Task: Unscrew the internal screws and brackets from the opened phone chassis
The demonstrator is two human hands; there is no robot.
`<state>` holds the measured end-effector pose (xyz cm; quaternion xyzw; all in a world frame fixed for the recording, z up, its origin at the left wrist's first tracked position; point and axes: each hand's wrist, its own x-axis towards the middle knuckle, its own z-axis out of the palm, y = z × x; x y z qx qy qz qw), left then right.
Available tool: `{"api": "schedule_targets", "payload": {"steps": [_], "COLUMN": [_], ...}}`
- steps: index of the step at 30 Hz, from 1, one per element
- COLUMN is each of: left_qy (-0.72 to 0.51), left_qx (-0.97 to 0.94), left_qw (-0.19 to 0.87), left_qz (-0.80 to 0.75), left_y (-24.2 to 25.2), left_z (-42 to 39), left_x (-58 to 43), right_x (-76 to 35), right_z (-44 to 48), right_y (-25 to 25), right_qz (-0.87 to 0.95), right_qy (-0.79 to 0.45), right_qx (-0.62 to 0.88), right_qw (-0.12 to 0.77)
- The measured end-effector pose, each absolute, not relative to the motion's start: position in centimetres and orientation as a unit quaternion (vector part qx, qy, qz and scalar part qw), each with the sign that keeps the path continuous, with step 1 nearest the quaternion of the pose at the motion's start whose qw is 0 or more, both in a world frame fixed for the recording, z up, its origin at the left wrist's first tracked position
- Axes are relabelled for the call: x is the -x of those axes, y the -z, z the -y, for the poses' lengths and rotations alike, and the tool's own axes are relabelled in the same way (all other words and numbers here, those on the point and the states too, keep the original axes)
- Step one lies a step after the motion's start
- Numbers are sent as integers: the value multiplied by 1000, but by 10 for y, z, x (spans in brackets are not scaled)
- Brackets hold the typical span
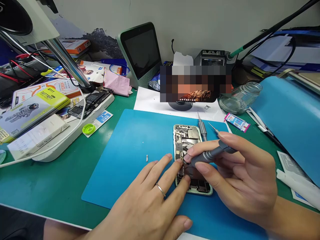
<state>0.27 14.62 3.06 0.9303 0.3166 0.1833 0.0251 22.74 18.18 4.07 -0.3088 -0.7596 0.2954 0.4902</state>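
Observation:
An opened phone (186,140) with its inner boards showing lies on a blue work mat (130,153). My left hand (150,196) rests flat on the mat with spread fingers, and its fingertips touch the phone's left edge. A ring sits on one finger. My right hand (242,173) pinches a grey precision screwdriver (212,154) whose tip points into the phone's middle. A second grey screwdriver (202,129) lies just beyond the phone.
A tiny metal part (146,158) lies on the mat left of the phone. Behind stand a tilted screen device (142,50), a glass jar (247,91) and its lid. A white tray (72,130) with boxes, phone parts and cables fills the left. Another blue mat (290,116) lies at right.

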Motion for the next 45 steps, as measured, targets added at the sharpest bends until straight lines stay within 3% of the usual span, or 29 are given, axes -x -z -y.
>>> {"api": "schedule_targets", "payload": {"steps": [24, 32, 45], "left_qy": [-172, -251, -169], "left_qx": [-917, -852, -842], "left_qw": [-9, 7, -33], "left_qz": [-359, -459, -511], "left_y": [-30, -29, -16], "left_z": [-142, -141, -142], "left_x": [-2, -1, 3], "right_x": [-230, -230, -231], "right_z": [-179, -180, -182], "right_y": [-42, -42, -41], "right_qz": [740, 740, 759], "right_qy": [-269, -259, -271], "right_qx": [352, 351, 333], "right_qw": [506, 513, 490]}}
